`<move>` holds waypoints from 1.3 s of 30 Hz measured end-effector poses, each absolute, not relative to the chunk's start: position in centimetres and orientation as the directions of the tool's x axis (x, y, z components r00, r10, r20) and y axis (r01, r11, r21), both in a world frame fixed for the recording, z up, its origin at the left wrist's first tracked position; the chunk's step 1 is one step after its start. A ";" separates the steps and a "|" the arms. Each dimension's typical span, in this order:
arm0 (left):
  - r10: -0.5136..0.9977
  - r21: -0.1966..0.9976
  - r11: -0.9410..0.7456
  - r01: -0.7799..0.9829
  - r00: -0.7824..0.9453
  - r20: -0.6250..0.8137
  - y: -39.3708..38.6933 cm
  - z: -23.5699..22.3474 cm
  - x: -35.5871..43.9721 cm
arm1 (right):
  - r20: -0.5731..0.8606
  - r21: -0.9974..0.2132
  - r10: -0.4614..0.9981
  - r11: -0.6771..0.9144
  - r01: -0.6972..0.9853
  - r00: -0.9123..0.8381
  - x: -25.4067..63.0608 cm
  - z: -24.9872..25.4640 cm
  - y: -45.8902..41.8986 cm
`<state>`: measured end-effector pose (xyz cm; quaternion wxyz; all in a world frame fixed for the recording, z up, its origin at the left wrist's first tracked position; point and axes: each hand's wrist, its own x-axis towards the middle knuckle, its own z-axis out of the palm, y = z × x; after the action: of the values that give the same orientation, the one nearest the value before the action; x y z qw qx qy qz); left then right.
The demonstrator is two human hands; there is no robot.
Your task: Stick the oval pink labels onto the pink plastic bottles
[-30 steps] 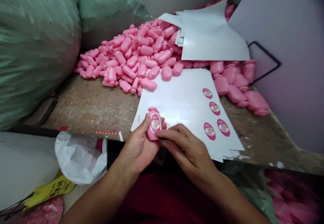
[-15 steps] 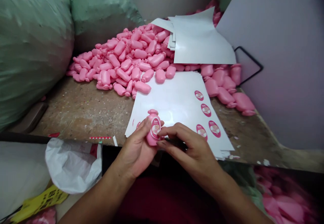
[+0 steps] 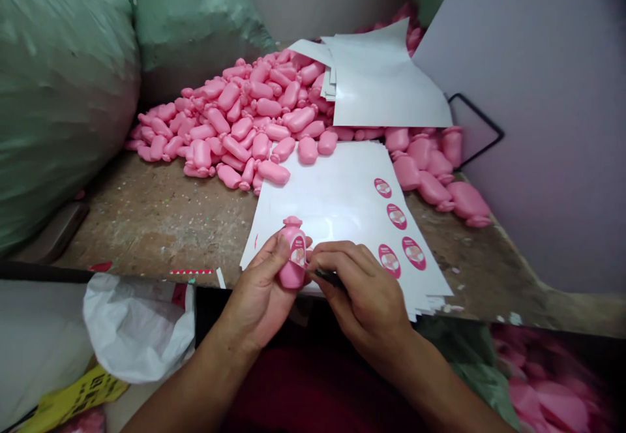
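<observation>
Pink bottle [image 3: 292, 265], left fingers [image 3: 280, 249] clamped on it; right fingers [image 3: 340, 253] pinching dark tool [image 3: 330, 278]

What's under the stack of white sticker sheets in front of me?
The stack of white sticker sheets lies on a worn wooden bench top, and pink plastic bottles overlap its far edge. The stack itself covers whatever is directly beneath it.

Bare left hand [image 3: 257, 296] and right hand [image 3: 364, 296], bare forearms [image 3: 200, 371], dark red garment [image 3: 317, 387] below them.
</observation>
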<state>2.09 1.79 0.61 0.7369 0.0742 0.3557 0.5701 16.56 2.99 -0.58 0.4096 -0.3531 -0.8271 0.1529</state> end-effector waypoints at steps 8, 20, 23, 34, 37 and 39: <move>0.895 0.532 0.338 -0.777 0.091 -0.436 1.7 1.0 1.7 | 0.644 -0.452 0.650 0.749 0.484 -0.404 16.7 0.4 3.0; 0.947 0.717 0.265 -0.645 0.033 -0.320 0.7 0.9 1.4 | -0.179 -0.983 0.927 -0.186 0.011 -0.331 17.4 0.0 3.7; 0.965 0.793 0.223 -0.567 0.012 -0.264 0.4 0.8 1.8 | -0.262 -0.957 0.862 -0.291 0.001 -0.434 17.0 -0.4 4.2; 0.947 0.714 0.268 -0.647 0.042 -0.318 0.9 0.5 2.5 | -0.270 -0.919 0.849 -0.369 -0.142 -0.454 16.7 -0.2 3.9; 0.926 0.656 0.294 -0.695 0.039 -0.375 1.2 0.6 2.9 | -0.259 -0.935 0.865 -0.336 -0.113 -0.429 16.8 -0.1 3.8; 0.920 0.633 0.303 -0.712 0.045 -0.389 1.4 0.6 3.1 | -0.246 -0.947 0.878 -0.308 -0.092 -0.411 16.8 0.0 3.7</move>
<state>3.09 1.38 0.60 0.7102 0.1356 0.3836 0.5746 16.85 3.75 -0.05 0.3493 -0.4151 -0.4730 0.6942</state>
